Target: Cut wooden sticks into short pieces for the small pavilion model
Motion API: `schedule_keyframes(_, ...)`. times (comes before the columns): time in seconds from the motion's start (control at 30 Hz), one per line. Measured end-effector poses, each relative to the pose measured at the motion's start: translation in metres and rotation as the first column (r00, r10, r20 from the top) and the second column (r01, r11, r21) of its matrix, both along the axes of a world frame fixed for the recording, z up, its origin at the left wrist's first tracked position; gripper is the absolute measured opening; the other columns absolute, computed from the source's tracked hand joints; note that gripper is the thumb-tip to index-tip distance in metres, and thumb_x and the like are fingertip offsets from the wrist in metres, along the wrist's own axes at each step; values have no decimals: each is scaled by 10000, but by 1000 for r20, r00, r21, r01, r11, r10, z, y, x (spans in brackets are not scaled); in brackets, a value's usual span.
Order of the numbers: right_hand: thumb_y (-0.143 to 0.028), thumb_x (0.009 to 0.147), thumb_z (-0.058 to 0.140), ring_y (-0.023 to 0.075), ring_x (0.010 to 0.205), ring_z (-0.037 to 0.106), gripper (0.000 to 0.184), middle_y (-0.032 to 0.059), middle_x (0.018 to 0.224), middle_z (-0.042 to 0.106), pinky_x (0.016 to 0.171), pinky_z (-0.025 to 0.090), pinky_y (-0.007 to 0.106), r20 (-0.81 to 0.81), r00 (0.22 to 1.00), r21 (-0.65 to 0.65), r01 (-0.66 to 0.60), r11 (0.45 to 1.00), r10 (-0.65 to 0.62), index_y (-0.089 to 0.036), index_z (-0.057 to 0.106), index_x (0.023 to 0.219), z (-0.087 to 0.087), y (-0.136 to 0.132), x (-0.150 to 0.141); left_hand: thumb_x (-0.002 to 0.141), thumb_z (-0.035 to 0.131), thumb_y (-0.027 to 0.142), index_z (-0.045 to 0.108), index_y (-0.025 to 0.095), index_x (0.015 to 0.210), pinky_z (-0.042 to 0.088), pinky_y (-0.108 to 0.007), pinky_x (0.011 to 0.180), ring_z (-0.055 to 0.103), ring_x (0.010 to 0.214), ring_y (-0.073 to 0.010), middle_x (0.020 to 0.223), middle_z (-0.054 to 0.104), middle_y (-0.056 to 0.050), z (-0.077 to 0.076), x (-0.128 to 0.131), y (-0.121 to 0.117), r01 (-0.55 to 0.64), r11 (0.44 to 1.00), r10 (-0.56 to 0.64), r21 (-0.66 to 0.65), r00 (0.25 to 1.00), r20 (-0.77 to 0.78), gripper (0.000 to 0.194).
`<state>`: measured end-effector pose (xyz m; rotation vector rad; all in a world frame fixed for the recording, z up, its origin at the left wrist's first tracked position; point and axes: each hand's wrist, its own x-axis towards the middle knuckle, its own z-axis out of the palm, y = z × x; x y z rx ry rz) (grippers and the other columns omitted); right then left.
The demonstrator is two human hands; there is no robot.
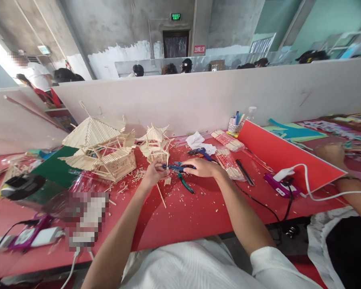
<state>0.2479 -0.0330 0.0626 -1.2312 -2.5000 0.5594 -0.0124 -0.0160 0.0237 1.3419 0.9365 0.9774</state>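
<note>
My right hand (201, 167) is closed around the handles of blue pliers (175, 167), whose jaws point left. My left hand (153, 175) pinches a thin wooden stick (167, 157) at the jaws; my fingers partly hide it. Just behind stands a small pavilion model (155, 145) built of sticks, and a larger stick pavilion (100, 146) is to its left. Below the pliers lies a teal-handled tool (185, 184). A loose stick (161, 196) slants across the table near my left hand.
Wood chips litter the red table (180, 218). A blue glue gun (202, 152), bagged sticks (229, 163) and a black pen (245, 172) lie to the right. A red board (289, 154) leans beside a purple power strip (281, 185). Left is a large bottle (33, 192). Another person's arm (353, 184) is at right.
</note>
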Motion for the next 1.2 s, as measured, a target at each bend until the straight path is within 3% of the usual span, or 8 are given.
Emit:
schedule_keyframes(0.13,-473,1005,436,211,791,663,407,88,919,756,686,400,285,83,995,2,48,999,-48,-184,722,1030,4,-6,-12,566,888,326,500,201,993,617,-305,638,706,615,-164,643,645,68,-1,-1,2,-3,1000,4,21,1000,-23,591)
schedule_keyframes(0.27,-553,1007,381,214,743,655,496,107,890,744,612,346,291,191,970,71,136,988,-147,-174,698,957,8,-11,-23,568,877,285,496,204,1009,605,-286,618,696,630,-158,666,643,57,-1,-3,5,-24,999,25,33,999,-26,589)
schedule_keyframes(0.53,-597,1017,286,280,804,698,599,141,867,749,650,380,319,352,911,229,139,964,-215,-175,701,920,5,-11,-29,621,836,274,509,200,1012,601,-301,613,674,600,-151,670,626,50,2,-7,5,-18,997,23,73,998,-66,515)
schedule_keyframes(0.83,-620,1016,256,285,829,704,654,146,901,753,699,413,323,353,894,260,189,947,-275,-167,725,973,-6,-8,-39,650,793,262,558,191,1097,560,-275,582,656,579,-150,698,622,38,-4,-14,12,-14,980,49,198,984,-169,510)
schedule_keyframes(0.97,-614,1014,276,285,851,707,628,144,960,759,708,415,318,332,898,284,197,938,-290,-165,712,1074,-10,-9,-44,632,800,227,600,174,1128,504,-226,589,647,615,-140,705,644,23,3,-18,12,-17,967,72,255,976,-207,537)
schedule_keyframes(1.2,-613,1010,277,301,862,713,640,179,957,759,726,414,328,350,859,333,258,907,-373,-145,710,1054,-11,-21,-41,616,813,215,664,183,1080,488,-223,607,657,695,-162,768,685,-10,9,-15,8,-17,947,93,321,970,-223,489)
